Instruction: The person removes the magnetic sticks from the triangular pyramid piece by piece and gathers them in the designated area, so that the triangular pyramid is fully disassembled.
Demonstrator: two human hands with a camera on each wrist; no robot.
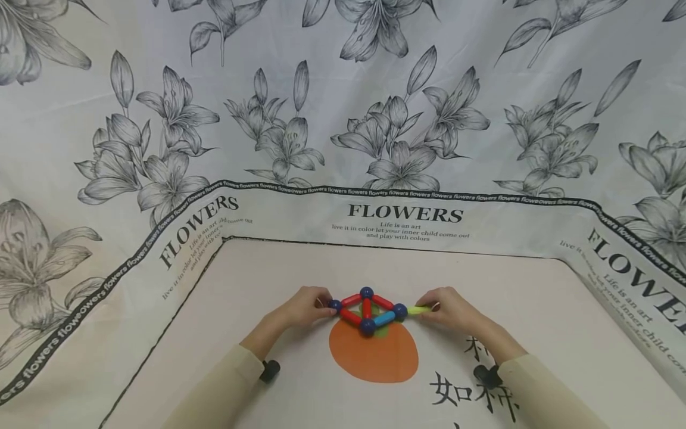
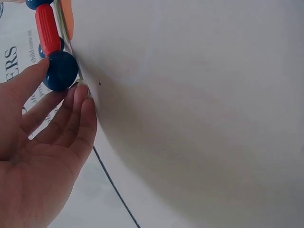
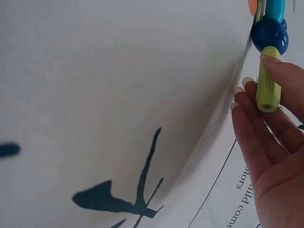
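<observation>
A flat diamond of magnetic rods and balls lies in front of me. Several red rods (image 1: 351,318) and one light blue rod (image 1: 384,319) link its dark blue balls, with a red rod crossing the middle. At its left corner my left hand (image 1: 304,307) pinches a blue ball (image 2: 61,71) between thumb and fingers. My right hand (image 1: 449,307) grips a yellow-green rod (image 3: 269,88) by its outer part. That rod's inner end meets the blue ball (image 1: 399,311) at the right corner, and its outer end shows a small metal tip in the right wrist view.
Below the diamond, the pale tablecloth (image 1: 268,387) bears a printed orange fruit (image 1: 373,357) and black characters (image 1: 450,390). A floral curtain-like cloth (image 1: 289,226) rises behind and along both sides. Dark wrist cameras (image 1: 270,370) sit at both sleeves.
</observation>
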